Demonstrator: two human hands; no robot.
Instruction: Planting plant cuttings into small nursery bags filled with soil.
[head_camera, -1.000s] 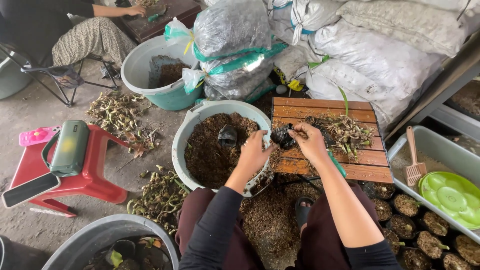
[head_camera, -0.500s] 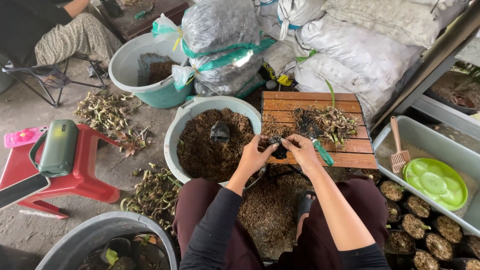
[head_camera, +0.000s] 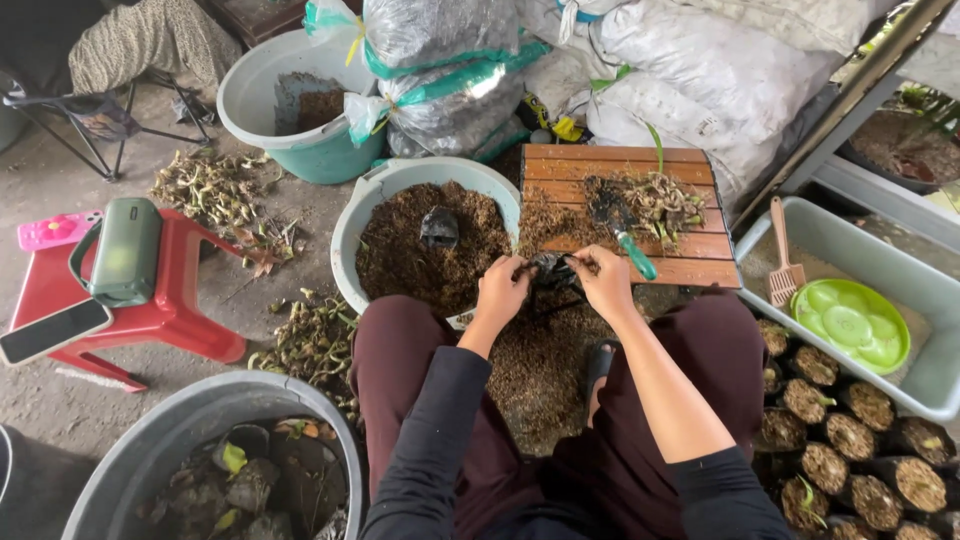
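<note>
At the top centre of the frame, two bulging clear plastic sacks tied with green bands (head_camera: 445, 60) lie stacked, dark filling showing through, beside a pale tub. To their right, across the upper right, large white woven sacks (head_camera: 700, 70) are heaped together. At the left edge, a flat rectangular phone with a dark blank screen (head_camera: 55, 331) lies on a red plastic stool (head_camera: 190, 320).

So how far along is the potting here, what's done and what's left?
Done: a cluster of filled black pots sits at the lower right. In hand: both hands, left hand and right hand, grip a small black pot beside the basin of brown potting mix. Left, probably: rooted plants remain piled on the wooden board.
</note>
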